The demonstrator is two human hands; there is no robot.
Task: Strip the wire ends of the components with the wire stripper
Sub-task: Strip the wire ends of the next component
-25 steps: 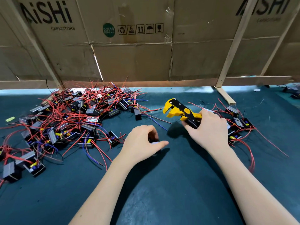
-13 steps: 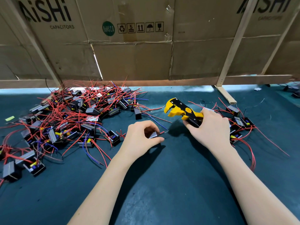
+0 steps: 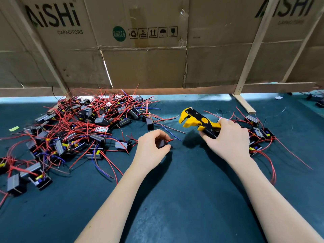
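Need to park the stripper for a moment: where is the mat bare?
Bare mat lies between the forearms and nearer, and between the left hand and right hand. Crowded: the big component pile at left, the small pile behind the right hand.

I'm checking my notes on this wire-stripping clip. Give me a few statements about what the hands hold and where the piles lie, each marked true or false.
1. The right hand grips the yellow wire stripper. True.
2. The left hand lies flat and empty. False: it pinches a small black component with a red wire sticking out.
3. The stripper is clamped on that wire. False: it is apart from it.
4. The bigger pile of components lies on the person's left. True.
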